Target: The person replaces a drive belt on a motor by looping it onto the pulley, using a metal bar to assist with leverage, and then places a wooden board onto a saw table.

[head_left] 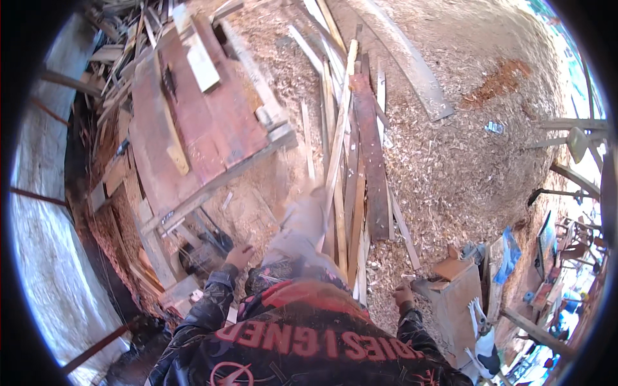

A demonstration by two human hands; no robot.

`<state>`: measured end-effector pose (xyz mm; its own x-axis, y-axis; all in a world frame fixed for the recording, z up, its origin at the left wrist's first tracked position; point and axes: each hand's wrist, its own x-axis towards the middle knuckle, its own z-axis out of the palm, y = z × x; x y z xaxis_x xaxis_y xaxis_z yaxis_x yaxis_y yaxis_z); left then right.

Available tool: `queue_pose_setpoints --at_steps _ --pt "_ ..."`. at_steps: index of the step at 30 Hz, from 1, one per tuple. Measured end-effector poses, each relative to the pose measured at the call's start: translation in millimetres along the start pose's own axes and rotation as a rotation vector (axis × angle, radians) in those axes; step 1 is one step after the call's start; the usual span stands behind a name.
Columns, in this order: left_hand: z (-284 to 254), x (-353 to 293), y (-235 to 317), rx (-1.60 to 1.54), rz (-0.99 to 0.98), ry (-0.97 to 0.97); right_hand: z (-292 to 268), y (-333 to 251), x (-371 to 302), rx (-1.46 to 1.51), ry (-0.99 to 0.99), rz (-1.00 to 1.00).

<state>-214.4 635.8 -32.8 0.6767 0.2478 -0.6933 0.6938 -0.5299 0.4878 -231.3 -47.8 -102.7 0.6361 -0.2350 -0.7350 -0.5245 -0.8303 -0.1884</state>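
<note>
My left hand (240,256) hangs at my left side with its fingers loosely apart and nothing visible in them. It is nearest to the front end of a wooden workbench (219,135) and the dark clutter beneath it. On the bench top lie a pale board (203,67) and a long, narrow wooden strip (168,116). Low at my right side, my right hand (403,294) has its fingers curled together. It is beside a wooden box (456,299); whether it holds something small I cannot make out. One of my legs (299,225) extends forward between the bench and the planks.
A pile of long planks (368,148) runs ahead of me over shavings. One wide board (412,64) lies beyond, to the right. Scrap wood (122,55) is heaped left of the bench. A black-and-white animal (484,344) is next to the box.
</note>
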Motion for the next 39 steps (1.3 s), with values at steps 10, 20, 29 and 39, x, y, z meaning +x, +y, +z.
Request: queue_pose_setpoints --at_steps 10,20,29,39 --pt "-13.4 188.8 199.3 0.279 -0.082 -0.362 -212.7 -155.9 151.7 0.402 0.110 -0.131" --pt "-40.1 280.7 527.0 -0.228 0.489 -0.196 -280.7 -64.5 208.7 -0.284 0.053 0.006" --pt "-102.5 398.2 438.6 -0.011 0.161 -0.231 -329.2 -315.9 298.6 0.121 -0.179 0.413" --pt "-222.1 552.9 361.9 -0.371 -0.483 0.188 -520.7 -576.5 585.3 -0.980 -0.110 -0.527"
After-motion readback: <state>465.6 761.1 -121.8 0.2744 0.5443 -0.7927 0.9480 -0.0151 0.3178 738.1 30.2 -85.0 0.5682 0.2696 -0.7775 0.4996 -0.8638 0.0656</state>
